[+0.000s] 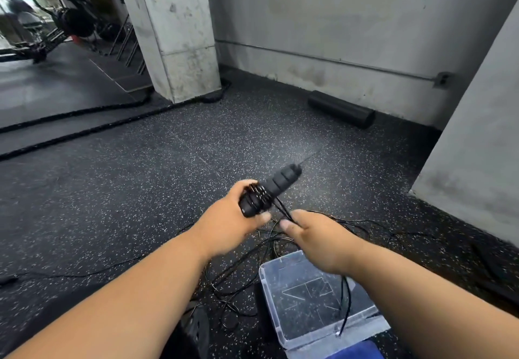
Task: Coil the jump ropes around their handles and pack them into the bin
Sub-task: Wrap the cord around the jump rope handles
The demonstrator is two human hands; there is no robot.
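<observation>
Left hand (233,218) up over the floor (140,176), fingers wrapped round the near end of the handles (269,190), which point away to the far right. A few turns of rope (323,217) already sit on the handles just above the fist, glinting, bunched tight. The rest of the grip is bare, so this coil looks only just begun.

Right hand (311,235) just beside it, near and right, thumb and fingers pinching the strands where they leave the handles. Looks like it is feeding the next turn. The picture is blurred here, so the exact finger lie is hard to read.

Below the hands, plenty of slack: thin black loops lie tangled on the floor, running left and right. Whether that is one rope or several, cannot tell.

The bin (362,320) sits near right, clear plastic, under the right forearm. One strand dangles across it, its end near the bin's near wall. No coiled bundle shows inside it.

So, by my reading: early days. First coil started, most of the winding left, all the packing yet to do.
</observation>
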